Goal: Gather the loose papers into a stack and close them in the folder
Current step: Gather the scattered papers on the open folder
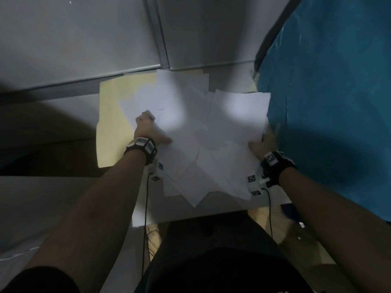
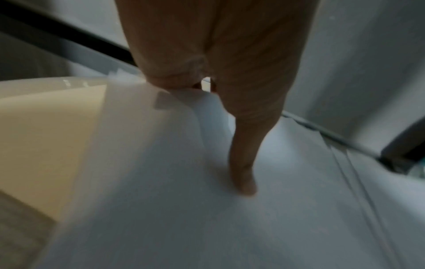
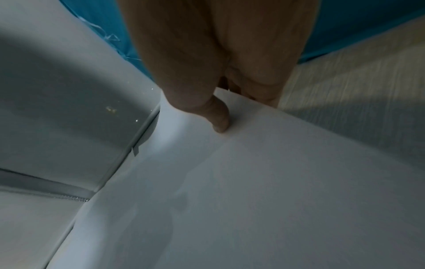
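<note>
Several loose white papers (image 1: 201,132) lie fanned out over an open cream folder (image 1: 110,123) and the white table. My left hand (image 1: 148,127) grips the left edge of the pile, with the thumb (image 2: 243,182) flat on top and the fingers (image 2: 174,78) curled under the sheets (image 2: 184,200). The folder (image 2: 46,136) shows beside that hand. My right hand (image 1: 261,144) pinches the pile's right edge, its thumb (image 3: 220,120) pressed on the top sheet (image 3: 253,182) and the fingers hidden beneath it.
A blue-covered bulk (image 1: 328,102) stands close against the right side of the papers. Grey wall panels (image 1: 84,49) rise just behind the folder. The table's front edge (image 1: 190,214) is near my body, with black cables (image 1: 146,208) hanging from the wrists.
</note>
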